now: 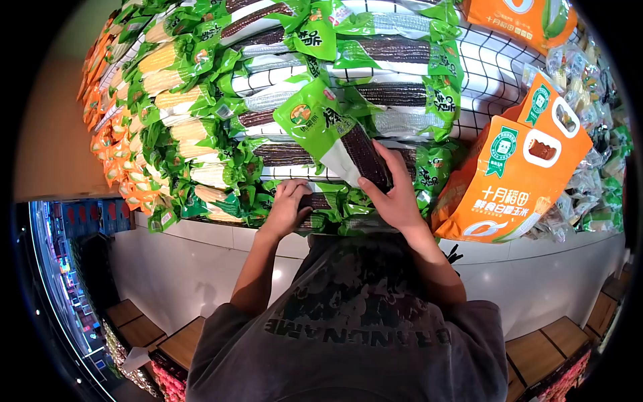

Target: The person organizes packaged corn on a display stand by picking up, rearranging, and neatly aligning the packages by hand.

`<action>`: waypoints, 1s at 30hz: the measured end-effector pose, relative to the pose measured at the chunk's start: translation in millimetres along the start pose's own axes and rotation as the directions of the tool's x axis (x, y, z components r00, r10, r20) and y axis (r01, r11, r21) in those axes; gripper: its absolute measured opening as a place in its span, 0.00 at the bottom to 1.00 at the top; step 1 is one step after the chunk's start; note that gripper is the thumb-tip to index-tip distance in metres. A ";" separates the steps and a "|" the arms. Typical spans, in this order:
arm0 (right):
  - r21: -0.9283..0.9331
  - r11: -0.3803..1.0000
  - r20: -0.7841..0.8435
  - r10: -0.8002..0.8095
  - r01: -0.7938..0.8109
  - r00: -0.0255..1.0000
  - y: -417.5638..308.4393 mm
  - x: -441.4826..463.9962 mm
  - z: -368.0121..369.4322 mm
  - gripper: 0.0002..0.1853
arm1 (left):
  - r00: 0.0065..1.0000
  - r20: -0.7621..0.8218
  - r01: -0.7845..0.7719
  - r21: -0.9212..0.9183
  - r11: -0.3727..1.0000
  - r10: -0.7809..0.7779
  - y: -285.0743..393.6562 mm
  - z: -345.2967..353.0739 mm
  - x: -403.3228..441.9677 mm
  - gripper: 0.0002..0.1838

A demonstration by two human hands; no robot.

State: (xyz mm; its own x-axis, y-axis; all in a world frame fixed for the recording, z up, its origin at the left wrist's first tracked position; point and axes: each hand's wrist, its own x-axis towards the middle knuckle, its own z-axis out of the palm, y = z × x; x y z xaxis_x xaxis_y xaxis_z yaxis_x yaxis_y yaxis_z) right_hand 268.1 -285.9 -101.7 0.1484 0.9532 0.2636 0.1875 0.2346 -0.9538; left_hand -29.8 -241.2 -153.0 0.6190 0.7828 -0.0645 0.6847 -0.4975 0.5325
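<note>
My right hand [395, 191] grips the lower end of a vacuum-packed dark corn cob [362, 154], thumb on its front face and fingers along the far side. The pack is tilted, its green printed top pointing up and left above the pile. Lower on the left, my left hand [288, 206] is closed over another packed dark corn cob [313, 201] in the front row, its fingers curled and partly hiding it. Around both hands lie rows of similar green-ended packs, such as a dark corn pack [284, 155] just beyond my left hand.
Packs of pale and yellow corn [191, 130] are heaped on the left. An orange carton-like bag [499, 184] with handle holes stands close to my right forearm. A white wire-grid divider [485, 74] crosses behind it. Wooden crates [546, 345] sit on the floor behind me.
</note>
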 end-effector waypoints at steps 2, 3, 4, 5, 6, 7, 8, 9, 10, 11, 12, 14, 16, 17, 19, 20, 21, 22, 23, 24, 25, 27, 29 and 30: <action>-0.021 1.000 0.040 -0.021 0.022 0.999 -2.3 1.8 -1.1 0.36 | 1.000 -0.006 0.000 -0.006 1.000 0.000 -2.6 1.9 -1.3 0.28; -0.043 0.998 0.069 -0.035 0.038 0.997 -3.7 2.1 -1.3 0.36 | 1.000 -0.001 -0.007 -0.013 1.000 0.007 -1.7 1.4 -1.5 0.27; -0.038 0.998 0.078 -0.051 0.054 0.996 -5.0 1.8 0.0 0.36 | 1.000 -0.003 0.002 -0.028 1.000 -0.002 -1.0 0.5 -1.7 0.28; -0.039 0.997 0.084 -0.057 0.060 0.995 -6.3 2.5 -0.5 0.36 | 1.000 -0.011 0.003 -0.029 1.000 -0.003 -0.8 -1.0 -1.4 0.28; -0.067 0.996 0.143 -0.049 0.060 0.988 -7.6 2.8 -1.7 0.36 | 1.000 0.007 -0.001 -0.017 1.000 0.001 0.5 -3.6 -1.4 0.28; -0.095 0.994 0.202 -0.040 0.060 0.979 -9.7 3.0 -2.7 0.36 | 1.000 0.026 -0.005 -0.005 1.000 0.005 0.9 -4.9 -1.5 0.28; -0.108 0.992 0.220 -0.047 0.073 0.974 -12.4 3.0 -2.2 0.37 | 1.000 0.020 -0.005 -0.007 1.000 0.005 0.2 -4.9 -1.7 0.28; -0.110 0.991 0.222 -0.052 0.078 0.974 -13.2 2.3 -1.0 0.37 | 0.992 0.103 0.071 0.022 0.997 -0.073 -1.1 -4.9 -2.1 0.29; -0.109 0.993 0.258 -0.024 0.054 0.966 -13.3 0.9 0.2 0.37 | 0.971 0.183 0.143 0.057 0.988 -0.151 -2.2 -4.6 -2.8 0.30; -0.109 0.994 0.292 0.002 0.031 0.956 -14.0 0.1 1.1 0.37 | 0.973 0.178 0.139 0.058 0.989 -0.148 -3.6 -3.3 -3.4 0.30; -0.128 0.992 0.308 0.028 0.013 0.951 -16.1 -0.6 2.1 0.37 | 0.980 0.159 0.105 0.088 0.991 -0.118 -6.1 -1.1 -4.4 0.30; -0.113 0.993 0.314 0.008 0.029 0.950 -14.2 -0.8 3.9 0.36 | 0.990 0.129 0.048 0.076 0.996 -0.057 -12.6 2.7 -5.4 0.33; -0.091 0.994 0.315 -0.027 0.059 0.949 -17.4 3.1 6.3 0.36 | 0.980 0.187 0.048 0.090 0.995 -0.064 -13.2 -1.9 -1.0 0.33; -0.090 0.994 0.313 -0.034 0.065 0.949 -20.2 6.3 6.4 0.36 | 0.966 0.246 0.054 0.101 0.993 -0.077 -13.5 -4.4 0.5 0.34; -0.166 0.982 0.326 -0.029 0.088 0.945 -35.3 21.5 4.1 0.37 | 0.983 0.179 0.025 0.088 0.996 -0.040 -8.1 -6.5 1.7 0.31; -0.208 0.971 0.316 -0.051 0.122 0.947 -41.9 30.6 4.4 0.37 | 0.993 0.117 -0.004 0.073 0.997 -0.005 -3.7 -6.1 1.4 0.29; -0.225 0.965 0.306 -0.065 0.138 0.950 -48.0 40.2 5.1 0.37 | 0.998 0.053 -0.034 0.060 0.998 0.031 -0.3 -5.5 1.8 0.27; -0.268 0.944 0.296 -0.108 0.191 0.949 -54.0 51.6 5.5 0.36 | 0.998 0.058 -0.013 0.043 0.999 0.010 1.3 -3.7 2.1 0.25; -0.311 0.920 0.287 -0.150 0.240 0.946 -60.4 63.0 5.8 0.36 | 0.999 0.051 -0.016 0.047 0.999 0.013 0.3 -1.8 0.9 0.25; -0.319 0.901 0.270 -0.211 0.294 0.940 -67.5 73.7 6.3 0.36 | 0.999 0.040 -0.026 0.049 0.998 0.024 0.7 -1.0 1.4 0.26; -0.332 0.889 0.279 -0.228 0.316 0.933 -75.8 84.5 5.6 0.36 | 0.999 0.024 -0.037 0.052 0.998 0.036 1.2 -0.3 2.9 0.27; -0.373 0.854 0.275 -0.270 0.362 0.923 -91.1 103.7 6.5 0.36 | 1.000 0.019 0.012 0.003 1.000 -0.012 6.2 -1.3 5.2 0.31; -0.438 0.795 0.266 -0.332 0.420 0.905 -109.2 122.1 8.1 0.34 | 0.993 0.029 0.118 -0.008 0.993 -0.118 13.6 -3.2 6.6 0.32; -0.465 0.776 0.279 -0.329 0.426 0.902 -119.4 133.3 7.2 0.33 | 0.994 0.019 0.110 -0.002 0.994 -0.110 10.7 -0.6 6.1 0.34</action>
State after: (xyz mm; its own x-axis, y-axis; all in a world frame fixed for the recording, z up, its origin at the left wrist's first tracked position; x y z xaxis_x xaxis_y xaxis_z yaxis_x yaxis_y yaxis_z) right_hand 258.5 -185.6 46.2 -0.1983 0.8360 0.5116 0.6599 0.4998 -0.5610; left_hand -19.0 -241.5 -147.2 0.5469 0.8256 -0.1385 0.7479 -0.4075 0.5240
